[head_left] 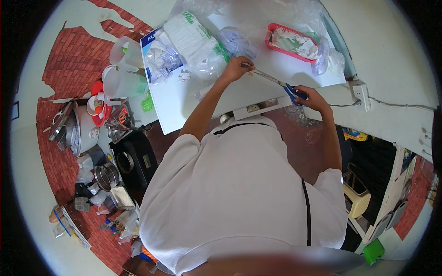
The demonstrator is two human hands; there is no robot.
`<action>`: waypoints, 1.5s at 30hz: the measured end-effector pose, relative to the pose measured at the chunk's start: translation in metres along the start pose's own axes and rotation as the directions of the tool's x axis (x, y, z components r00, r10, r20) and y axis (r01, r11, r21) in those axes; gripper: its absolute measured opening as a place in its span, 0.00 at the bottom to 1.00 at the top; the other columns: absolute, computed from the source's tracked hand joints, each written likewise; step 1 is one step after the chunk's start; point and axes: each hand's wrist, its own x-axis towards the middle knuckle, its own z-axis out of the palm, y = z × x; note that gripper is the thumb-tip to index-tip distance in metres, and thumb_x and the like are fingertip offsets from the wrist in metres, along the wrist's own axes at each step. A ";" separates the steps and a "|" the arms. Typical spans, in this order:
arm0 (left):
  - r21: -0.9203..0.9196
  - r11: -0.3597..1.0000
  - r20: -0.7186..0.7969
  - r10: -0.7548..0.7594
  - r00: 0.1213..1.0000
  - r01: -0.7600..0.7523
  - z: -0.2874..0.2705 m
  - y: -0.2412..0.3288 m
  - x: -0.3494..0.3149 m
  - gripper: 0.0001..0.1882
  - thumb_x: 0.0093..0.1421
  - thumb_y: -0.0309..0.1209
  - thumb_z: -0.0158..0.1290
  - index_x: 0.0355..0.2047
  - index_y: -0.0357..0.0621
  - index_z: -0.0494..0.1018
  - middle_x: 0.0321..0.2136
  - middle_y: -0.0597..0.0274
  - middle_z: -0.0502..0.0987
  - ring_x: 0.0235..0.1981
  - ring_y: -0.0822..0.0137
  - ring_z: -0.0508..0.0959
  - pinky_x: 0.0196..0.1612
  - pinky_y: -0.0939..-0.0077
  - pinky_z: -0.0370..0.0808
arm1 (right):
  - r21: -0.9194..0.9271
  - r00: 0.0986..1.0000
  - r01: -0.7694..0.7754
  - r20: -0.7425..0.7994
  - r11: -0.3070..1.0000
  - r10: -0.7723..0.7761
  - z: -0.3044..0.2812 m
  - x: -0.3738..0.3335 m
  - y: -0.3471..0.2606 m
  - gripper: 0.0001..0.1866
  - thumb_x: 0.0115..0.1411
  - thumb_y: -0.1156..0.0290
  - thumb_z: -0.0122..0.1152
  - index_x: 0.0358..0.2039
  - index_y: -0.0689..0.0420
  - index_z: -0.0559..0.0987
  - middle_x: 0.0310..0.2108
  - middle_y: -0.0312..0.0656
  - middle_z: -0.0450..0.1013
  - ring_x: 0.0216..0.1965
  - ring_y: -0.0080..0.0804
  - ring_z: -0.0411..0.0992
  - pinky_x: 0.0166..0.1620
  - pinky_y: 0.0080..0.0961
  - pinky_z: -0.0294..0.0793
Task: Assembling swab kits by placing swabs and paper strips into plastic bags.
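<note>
Head view, with clock directions taken from the picture's centre: the right hand [314,99], at two o'clock, grips a pair of scissors with blue handles and slender silver metal blades [291,89], its fingers closed about the handles. These scissors reach over the near edge of a smooth white counter [171,102], blades aimed toward ten o'clock at the left hand [237,69]. That hand, just past twelve, sits close to the blade tips with its fingers bent narrowly together; whether they pinch anything, I cannot tell. Near eleven-thirty, a bulky white pack in clear plastic wrap with green print [192,40] lies on the counter, and a crumpled translucent bluish plastic bag [235,42] rests beside it, just beyond the left hand. Toward one o'clock stands a shallow pinkish-red plastic basket [302,57] holding white and pale green crumpled material. Translucent plastic pitchers [119,83] cluster at ten, while a white wall socket [361,95] shows between two and three.
</note>
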 end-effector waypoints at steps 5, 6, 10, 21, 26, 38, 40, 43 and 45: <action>-0.006 1.000 -0.017 -0.015 1.000 0.015 0.002 -0.004 0.002 0.13 0.54 0.33 0.63 0.34 0.36 0.79 0.33 0.56 0.81 0.36 0.64 0.82 0.38 0.73 0.76 | 0.009 1.000 -0.010 0.026 1.000 0.009 0.000 0.003 -0.006 0.25 0.52 0.70 0.69 0.50 0.59 0.73 0.45 0.45 0.74 0.46 0.37 0.73 0.52 0.32 0.70; -0.006 1.000 -0.030 0.006 1.000 -0.007 0.001 -0.005 0.002 0.13 0.54 0.33 0.63 0.34 0.36 0.79 0.33 0.56 0.81 0.35 0.64 0.82 0.38 0.73 0.76 | 0.022 0.999 -0.021 0.025 1.000 0.020 0.000 0.002 -0.005 0.25 0.52 0.70 0.69 0.50 0.59 0.73 0.45 0.45 0.74 0.47 0.37 0.73 0.52 0.32 0.70; -0.001 1.000 -0.023 -0.023 0.999 0.023 -0.001 -0.004 0.005 0.12 0.55 0.31 0.63 0.34 0.35 0.78 0.32 0.60 0.80 0.34 0.71 0.79 0.40 0.77 0.76 | 0.038 0.999 -0.034 0.013 0.999 0.034 -0.002 -0.006 0.006 0.25 0.52 0.70 0.69 0.50 0.59 0.73 0.45 0.45 0.74 0.47 0.37 0.73 0.53 0.32 0.70; -0.031 0.999 -0.017 -0.029 0.999 0.029 0.000 0.003 0.003 0.12 0.54 0.31 0.63 0.34 0.35 0.78 0.33 0.58 0.80 0.35 0.70 0.79 0.42 0.76 0.76 | -0.009 0.999 -0.017 0.029 1.000 0.017 0.001 0.007 -0.007 0.25 0.51 0.70 0.69 0.50 0.58 0.74 0.44 0.46 0.74 0.45 0.37 0.73 0.52 0.32 0.70; 0.006 0.999 -0.025 -0.046 0.999 0.046 0.002 0.008 0.003 0.12 0.54 0.31 0.63 0.33 0.35 0.79 0.33 0.59 0.80 0.35 0.70 0.79 0.42 0.75 0.76 | -0.044 0.999 -0.022 0.048 0.999 0.024 -0.001 0.015 -0.012 0.24 0.51 0.70 0.69 0.49 0.59 0.74 0.42 0.46 0.75 0.42 0.36 0.73 0.50 0.32 0.71; 0.003 1.000 -0.046 0.004 0.999 -0.004 0.006 -0.004 0.010 0.12 0.53 0.31 0.63 0.33 0.35 0.79 0.31 0.60 0.80 0.34 0.70 0.78 0.40 0.75 0.76 | 0.077 1.000 0.023 0.013 0.997 -0.025 0.003 0.021 -0.002 0.21 0.52 0.72 0.67 0.47 0.60 0.75 0.28 0.42 0.74 0.29 0.28 0.71 0.37 0.27 0.71; -0.018 0.998 -0.092 0.062 0.994 -0.064 0.008 -0.008 0.010 0.14 0.52 0.35 0.64 0.33 0.37 0.80 0.31 0.54 0.81 0.34 0.63 0.82 0.39 0.72 0.77 | 0.105 1.000 -0.025 0.017 0.994 0.023 0.005 0.021 -0.001 0.21 0.52 0.72 0.67 0.47 0.60 0.75 0.28 0.42 0.74 0.29 0.27 0.71 0.37 0.26 0.71; -0.030 0.997 -0.086 0.068 0.994 -0.071 0.008 -0.012 0.010 0.13 0.52 0.35 0.64 0.33 0.38 0.79 0.30 0.54 0.81 0.34 0.64 0.82 0.38 0.72 0.77 | 0.046 0.999 0.017 0.032 0.999 -0.018 0.005 0.020 -0.009 0.21 0.51 0.74 0.66 0.47 0.60 0.75 0.28 0.42 0.74 0.29 0.28 0.71 0.38 0.26 0.71; 0.002 0.997 -0.097 0.081 0.992 -0.081 0.008 -0.009 0.010 0.13 0.52 0.34 0.64 0.33 0.37 0.79 0.30 0.55 0.81 0.33 0.65 0.82 0.38 0.72 0.77 | 0.030 1.000 0.019 0.010 0.999 -0.019 0.007 0.018 -0.015 0.20 0.51 0.75 0.66 0.46 0.60 0.75 0.29 0.42 0.75 0.30 0.28 0.72 0.38 0.27 0.72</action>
